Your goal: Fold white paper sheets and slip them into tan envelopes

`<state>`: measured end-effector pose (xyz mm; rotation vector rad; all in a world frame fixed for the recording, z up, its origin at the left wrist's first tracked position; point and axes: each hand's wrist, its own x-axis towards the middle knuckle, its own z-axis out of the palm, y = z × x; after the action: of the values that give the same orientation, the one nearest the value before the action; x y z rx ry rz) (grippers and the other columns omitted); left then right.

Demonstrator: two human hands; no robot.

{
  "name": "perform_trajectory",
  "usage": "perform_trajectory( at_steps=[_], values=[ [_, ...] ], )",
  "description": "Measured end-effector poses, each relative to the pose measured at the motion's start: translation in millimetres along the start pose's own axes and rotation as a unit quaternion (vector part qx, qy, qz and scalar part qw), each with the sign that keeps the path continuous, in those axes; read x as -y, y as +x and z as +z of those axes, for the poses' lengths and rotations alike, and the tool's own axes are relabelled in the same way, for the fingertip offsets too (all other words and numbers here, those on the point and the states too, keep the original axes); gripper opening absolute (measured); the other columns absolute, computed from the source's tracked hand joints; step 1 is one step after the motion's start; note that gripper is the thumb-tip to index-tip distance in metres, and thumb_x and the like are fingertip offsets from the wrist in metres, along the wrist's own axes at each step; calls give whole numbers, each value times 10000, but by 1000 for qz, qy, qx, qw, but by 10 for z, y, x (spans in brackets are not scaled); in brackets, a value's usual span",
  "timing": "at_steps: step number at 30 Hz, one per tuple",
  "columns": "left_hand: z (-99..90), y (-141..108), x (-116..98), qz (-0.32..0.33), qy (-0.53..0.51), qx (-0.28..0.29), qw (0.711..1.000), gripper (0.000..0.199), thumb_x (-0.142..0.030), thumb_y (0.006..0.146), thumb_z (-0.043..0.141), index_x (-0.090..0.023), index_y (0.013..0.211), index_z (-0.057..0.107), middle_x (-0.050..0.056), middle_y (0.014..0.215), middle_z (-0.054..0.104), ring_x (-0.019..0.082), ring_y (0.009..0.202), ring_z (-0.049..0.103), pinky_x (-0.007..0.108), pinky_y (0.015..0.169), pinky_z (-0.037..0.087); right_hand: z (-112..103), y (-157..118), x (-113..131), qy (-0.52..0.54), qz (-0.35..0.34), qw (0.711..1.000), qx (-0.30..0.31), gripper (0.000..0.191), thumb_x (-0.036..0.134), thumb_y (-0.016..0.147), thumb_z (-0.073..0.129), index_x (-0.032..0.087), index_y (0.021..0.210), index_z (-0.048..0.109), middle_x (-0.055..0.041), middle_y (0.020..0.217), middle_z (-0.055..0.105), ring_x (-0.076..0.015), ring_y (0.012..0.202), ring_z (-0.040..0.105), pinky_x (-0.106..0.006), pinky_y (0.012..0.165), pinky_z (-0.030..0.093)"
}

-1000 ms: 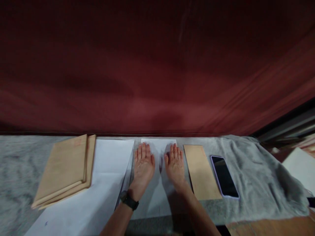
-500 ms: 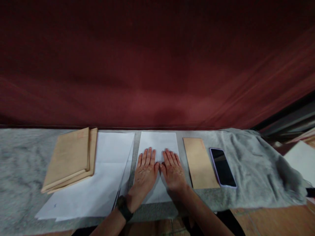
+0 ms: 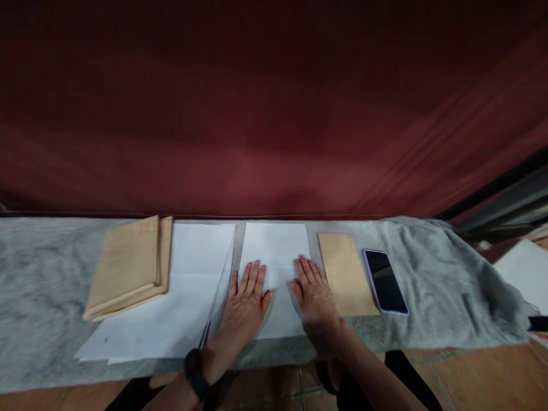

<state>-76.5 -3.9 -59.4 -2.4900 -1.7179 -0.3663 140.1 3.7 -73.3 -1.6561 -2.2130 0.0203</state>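
A white sheet of paper [image 3: 276, 245] lies upright on the grey cloth, with a faint crease across it. Flat over its left edge rests my left hand [image 3: 246, 302], fingers spread. My right hand [image 3: 314, 291] lies at the sheet's right edge, fingers extended and thumb apart, close to a single brown envelope [image 3: 349, 279]. Neither hand grips anything. Left of the sheet, larger white papers [image 3: 188, 302] are spread in a loose pile, partly under a stack of brown envelopes [image 3: 124, 262].
A phone with a purple case [image 3: 386, 282] lies right of the single envelope. The grey cloth [image 3: 445, 285] is rumpled at the right. A dark red curtain [image 3: 257, 114] hangs behind. Another white sheet [image 3: 524, 274] shows at the far right, above the tiled floor.
My hands have moved apart, left hand leftward and right hand rightward, toward the sheet's side edges. The whole view has shifted slightly.
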Motion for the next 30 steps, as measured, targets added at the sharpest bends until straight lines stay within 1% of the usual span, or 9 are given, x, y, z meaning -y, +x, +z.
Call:
perform_trajectory(
  at_steps=[3,7,11,14,20,23,25,27,30],
  values=[
    [-70,-96,-12,33,-14,26,999,619,-473,1013,415,-162,1548,404,141,1627,367,334,1518,321,618,1234,205,-31,-13,-11,6,0,1000,8,547,346,1054,424,111,1547,406,-145,1606,419,-287,1496,367,-479,1208,364],
    [-211,-225,-14,117,-59,103,986,713,-559,949,521,-236,1566,367,119,1659,308,326,1542,265,633,1243,169,-77,4,-44,15,7,999,31,523,319,1044,435,126,1530,445,-137,1595,438,-293,1479,398,-491,1211,367],
    [-371,-268,23,140,-92,185,968,740,-365,879,588,-227,1568,356,98,1672,275,300,1556,228,618,1252,175,-153,46,-170,33,-18,997,63,511,266,1031,437,171,1533,447,-111,1603,431,-260,1473,417,-488,1216,375],
    [-471,-266,42,130,-101,214,963,780,-194,788,561,-211,1550,391,81,1661,305,271,1550,251,566,1265,197,-233,76,-283,51,-46,994,82,499,231,1022,430,174,1517,472,-107,1591,452,-238,1466,430,-468,1205,405],
    [-503,-302,76,143,-96,203,964,858,-5,695,451,-261,1515,453,20,1635,370,218,1529,308,506,1263,250,-331,106,-395,89,-70,988,103,526,145,973,455,171,1497,498,-107,1573,476,-214,1454,451,-452,1217,397],
    [-476,-258,186,127,-118,191,966,848,6,707,446,-276,1507,471,15,1575,475,205,1463,433,447,1221,356,-373,112,-438,122,-56,984,117,598,70,920,454,208,1500,496,-69,1581,470,-190,1450,456,-429,1223,388],
    [-486,-186,299,85,-146,172,970,773,-34,734,485,-256,1474,521,38,1506,562,208,1363,553,394,1159,444,-425,117,-469,147,-45,980,130,643,16,882,431,234,1480,524,-40,1570,487,-172,1431,480,-406,1222,387],
    [-526,-98,413,32,-185,133,973,631,-94,772,517,-266,1369,629,33,1392,664,217,1253,638,389,1115,486,-497,127,-489,169,-35,975,144,675,-18,850,415,260,1448,562,-18,1547,517,-162,1411,503,-396,1218,390],
    [-615,25,519,-61,-281,73,955,343,-260,853,553,-269,1132,752,32,1146,777,227,1055,718,370,987,559,-612,157,-473,206,-31,964,164,643,11,856,452,268,1430,583,-15,1520,549,-174,1416,498,-406,1219,383]
  ],
)
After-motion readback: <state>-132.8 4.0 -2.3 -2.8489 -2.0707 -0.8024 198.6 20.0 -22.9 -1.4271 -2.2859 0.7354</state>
